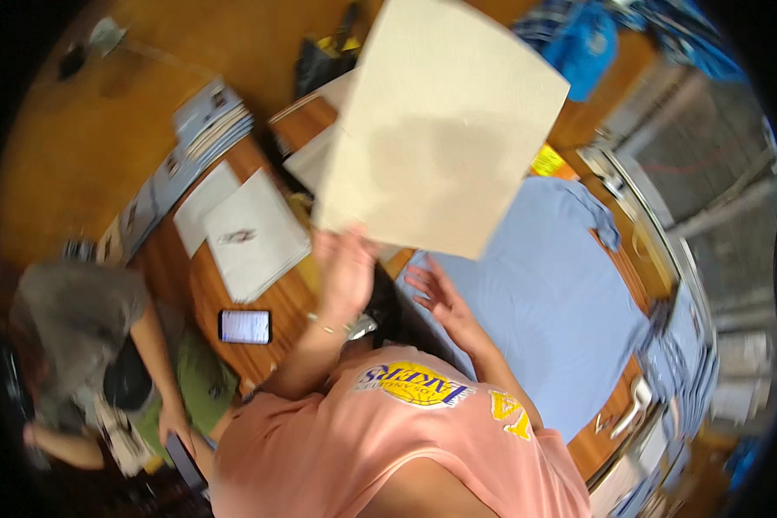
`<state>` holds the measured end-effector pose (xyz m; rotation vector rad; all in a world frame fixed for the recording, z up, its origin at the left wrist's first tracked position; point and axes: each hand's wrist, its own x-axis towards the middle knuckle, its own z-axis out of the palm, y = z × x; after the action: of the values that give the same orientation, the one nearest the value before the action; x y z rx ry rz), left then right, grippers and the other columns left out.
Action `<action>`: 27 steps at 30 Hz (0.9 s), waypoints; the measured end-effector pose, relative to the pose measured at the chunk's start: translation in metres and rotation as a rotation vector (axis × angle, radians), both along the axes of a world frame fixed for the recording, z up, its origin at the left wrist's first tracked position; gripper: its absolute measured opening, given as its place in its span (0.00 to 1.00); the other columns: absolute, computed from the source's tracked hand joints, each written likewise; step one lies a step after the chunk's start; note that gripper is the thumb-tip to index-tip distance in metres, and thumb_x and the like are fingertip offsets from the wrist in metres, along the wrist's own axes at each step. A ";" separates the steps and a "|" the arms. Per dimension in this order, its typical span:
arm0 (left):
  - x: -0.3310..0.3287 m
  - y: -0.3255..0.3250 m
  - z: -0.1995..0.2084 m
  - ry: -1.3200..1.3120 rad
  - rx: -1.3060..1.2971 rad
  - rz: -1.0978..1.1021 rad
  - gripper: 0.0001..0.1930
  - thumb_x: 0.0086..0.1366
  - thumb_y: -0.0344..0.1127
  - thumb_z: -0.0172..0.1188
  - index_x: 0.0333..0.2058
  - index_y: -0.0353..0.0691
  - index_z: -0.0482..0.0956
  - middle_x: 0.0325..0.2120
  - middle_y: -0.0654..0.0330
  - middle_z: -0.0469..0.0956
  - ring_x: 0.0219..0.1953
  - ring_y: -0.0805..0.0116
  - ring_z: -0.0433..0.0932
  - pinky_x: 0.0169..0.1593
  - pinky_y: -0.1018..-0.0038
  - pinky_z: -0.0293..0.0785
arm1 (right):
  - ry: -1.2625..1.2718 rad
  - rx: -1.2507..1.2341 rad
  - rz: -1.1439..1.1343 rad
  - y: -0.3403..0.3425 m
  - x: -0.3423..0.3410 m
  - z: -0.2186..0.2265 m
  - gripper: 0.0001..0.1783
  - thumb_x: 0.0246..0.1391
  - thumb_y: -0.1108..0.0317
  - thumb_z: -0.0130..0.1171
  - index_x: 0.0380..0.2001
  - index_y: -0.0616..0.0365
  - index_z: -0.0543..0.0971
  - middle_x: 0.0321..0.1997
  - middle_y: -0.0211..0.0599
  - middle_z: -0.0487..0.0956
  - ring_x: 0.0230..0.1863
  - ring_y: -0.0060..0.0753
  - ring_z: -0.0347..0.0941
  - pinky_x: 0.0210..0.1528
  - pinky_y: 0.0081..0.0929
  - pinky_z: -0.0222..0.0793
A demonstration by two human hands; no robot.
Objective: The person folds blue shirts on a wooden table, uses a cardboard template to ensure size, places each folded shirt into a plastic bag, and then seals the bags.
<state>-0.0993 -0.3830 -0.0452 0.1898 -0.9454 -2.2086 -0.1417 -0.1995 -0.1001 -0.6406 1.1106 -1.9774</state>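
Note:
A large cream cardboard sheet (445,121) is held up in front of me, tilted, with its lower left corner in my left hand (347,274). The fingers of that hand are partly hidden behind the sheet and slightly blurred. My right hand (440,298) is just below the sheet's bottom edge, fingers spread and holding nothing. Beneath and beyond it, a light blue shirt (544,293) lies spread over the wooden table to the right. The sheet covers part of the far side of the table.
Left of me, a wooden table carries a phone (245,326), white papers (255,233) and packaged folded garments (211,121). A seated person (86,319) holds another phone. At the right are a white handheld tool (637,404) and stacked blue garments (686,363). Blue bags (583,47) lie at the back.

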 end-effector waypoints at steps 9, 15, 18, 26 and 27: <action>-0.064 0.081 -0.144 -0.322 -1.078 -1.061 0.08 0.60 0.31 0.57 0.37 0.35 0.77 0.35 0.59 0.79 0.40 0.67 0.77 0.47 0.72 0.71 | -0.330 0.206 -0.965 0.165 -0.011 -0.041 0.22 0.56 0.67 0.52 0.54 0.61 0.64 0.47 0.39 0.74 0.45 0.32 0.73 0.46 0.29 0.72; -0.083 0.031 -0.198 -0.432 -1.951 -0.321 0.27 0.61 0.45 0.53 0.58 0.46 0.63 0.62 0.58 0.56 0.65 0.57 0.50 0.63 0.49 0.45 | -0.210 0.773 -1.181 0.255 -0.004 -0.117 0.25 0.52 0.79 0.50 0.55 0.61 0.61 0.50 0.44 0.72 0.45 0.33 0.72 0.49 0.27 0.68; -0.078 0.028 -0.200 -0.468 -1.912 -0.330 0.28 0.62 0.45 0.52 0.59 0.44 0.62 0.62 0.57 0.55 0.66 0.57 0.49 0.63 0.48 0.44 | -0.167 0.603 -1.170 0.244 -0.010 -0.096 0.25 0.53 0.80 0.49 0.55 0.59 0.60 0.51 0.43 0.71 0.49 0.32 0.70 0.50 0.26 0.67; -0.080 0.030 -0.192 -0.681 -1.826 -0.219 0.25 0.62 0.39 0.49 0.58 0.40 0.61 0.60 0.50 0.57 0.65 0.52 0.50 0.63 0.46 0.42 | -0.169 0.570 -0.977 0.161 -0.055 -0.099 0.25 0.54 0.80 0.48 0.56 0.59 0.59 0.52 0.41 0.70 0.52 0.30 0.67 0.52 0.27 0.64; -0.082 0.032 -0.193 -0.682 -1.711 -0.176 0.26 0.61 0.37 0.49 0.58 0.40 0.60 0.59 0.50 0.58 0.65 0.51 0.49 0.63 0.46 0.42 | -0.172 0.569 -0.975 0.156 -0.059 -0.108 0.24 0.54 0.80 0.48 0.55 0.60 0.60 0.53 0.41 0.70 0.53 0.31 0.67 0.53 0.27 0.64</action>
<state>-0.1811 -0.3513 -0.2382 0.0124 -2.8539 -0.7402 -0.2005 -0.0437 -0.2076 0.4688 1.9893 -2.2064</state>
